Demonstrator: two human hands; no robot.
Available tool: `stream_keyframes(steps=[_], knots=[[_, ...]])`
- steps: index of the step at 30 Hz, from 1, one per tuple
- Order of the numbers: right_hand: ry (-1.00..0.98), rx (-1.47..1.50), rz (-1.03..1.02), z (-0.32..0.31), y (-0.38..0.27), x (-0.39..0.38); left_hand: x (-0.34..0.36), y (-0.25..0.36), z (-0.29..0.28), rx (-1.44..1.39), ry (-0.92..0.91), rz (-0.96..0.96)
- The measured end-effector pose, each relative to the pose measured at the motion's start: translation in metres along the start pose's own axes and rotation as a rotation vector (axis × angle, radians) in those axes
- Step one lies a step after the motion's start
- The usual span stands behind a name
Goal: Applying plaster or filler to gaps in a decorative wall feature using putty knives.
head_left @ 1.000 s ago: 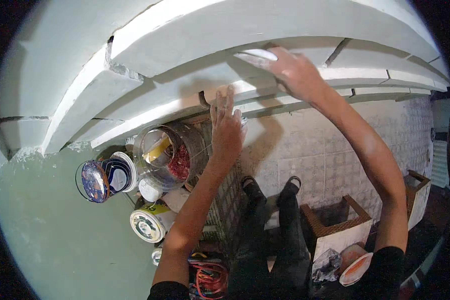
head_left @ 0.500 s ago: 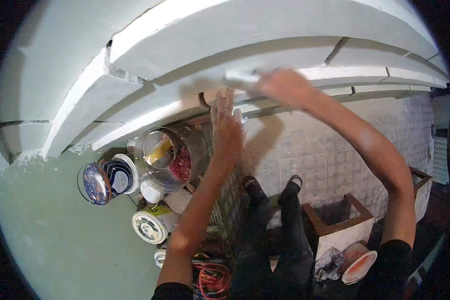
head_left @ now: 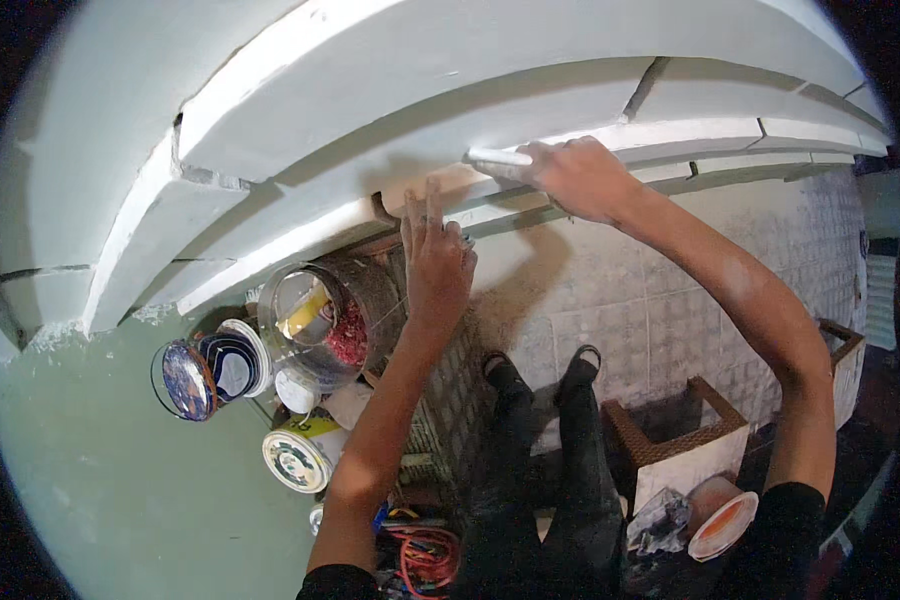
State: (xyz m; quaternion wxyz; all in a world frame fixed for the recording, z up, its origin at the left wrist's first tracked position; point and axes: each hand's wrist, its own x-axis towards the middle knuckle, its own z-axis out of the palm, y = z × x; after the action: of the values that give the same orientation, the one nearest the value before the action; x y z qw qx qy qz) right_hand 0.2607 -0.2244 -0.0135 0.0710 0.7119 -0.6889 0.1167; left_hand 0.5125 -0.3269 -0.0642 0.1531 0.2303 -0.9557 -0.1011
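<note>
My right hand [head_left: 582, 180] is closed around a small flat piece with a white, rod-like edge [head_left: 500, 157]; blur and my fingers hide its exact kind. It lies against the pale moulded ledge [head_left: 340, 228] at the top middle. My left hand [head_left: 436, 262] is held up left of it, fingers stretched and somewhat apart, their tips by the ledge's lower lip. A small greyish bit shows beside its thumb, too small to name. Close to the left fingertips, a dark notch [head_left: 382, 207] cuts the ledge.
Left of my legs stand a clear round tub [head_left: 375, 300] with red contents, a paint bucket [head_left: 298, 460], a blue-stained container [head_left: 188, 380] and red cables [head_left: 425, 560]. At right are a box-like stand with brown edging [head_left: 690, 465] and an orange-lined bucket [head_left: 722, 522].
My right hand's motion blur has eased, and its white-edged piece shows more sharply against the ledge. My left hand has shifted slightly left and down. The view has moved a little.
</note>
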Motion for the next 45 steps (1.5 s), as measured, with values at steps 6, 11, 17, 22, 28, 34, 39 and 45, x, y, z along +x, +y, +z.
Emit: stream_keyframes(steps=[6, 11, 17, 22, 28, 34, 39, 45], knots=[[-0.035, 0.156, 0.325, 0.032, -0.048, -0.039, -0.001, -0.002, -0.027, -0.020, -0.092, -0.020], [0.260, 0.725, 0.431, 0.069, -0.126, -0.010, 0.004, -0.026, -0.035, -0.266, -0.175, -0.035], [0.187, 0.386, 0.560, 0.146, -0.110, -0.012, 0.011, -0.015, -0.040, -0.313, -0.072, -0.158], [0.207, 0.708, 0.978, 0.018, -0.108, -0.032, 0.007, -0.018, -0.052, -0.264, -0.091, -0.233], [-0.137, 0.298, 0.600, 0.051, -0.113, 0.008, 0.004, -0.035, -0.061, -0.343, -0.255, -0.291], [0.220, 0.452, 1.129, 0.020, -0.086, -0.022, 0.001, -0.030, -0.052, -0.259, -0.222, -0.234], [0.404, 0.219, 0.694, 0.073, -0.036, -0.077, 0.009, -0.024, -0.058, -0.407, -0.252, -0.291], [0.207, 0.017, 0.943, 0.054, -0.003, -0.113, 0.010, -0.028, -0.049, -0.208, -0.213, -0.134]])
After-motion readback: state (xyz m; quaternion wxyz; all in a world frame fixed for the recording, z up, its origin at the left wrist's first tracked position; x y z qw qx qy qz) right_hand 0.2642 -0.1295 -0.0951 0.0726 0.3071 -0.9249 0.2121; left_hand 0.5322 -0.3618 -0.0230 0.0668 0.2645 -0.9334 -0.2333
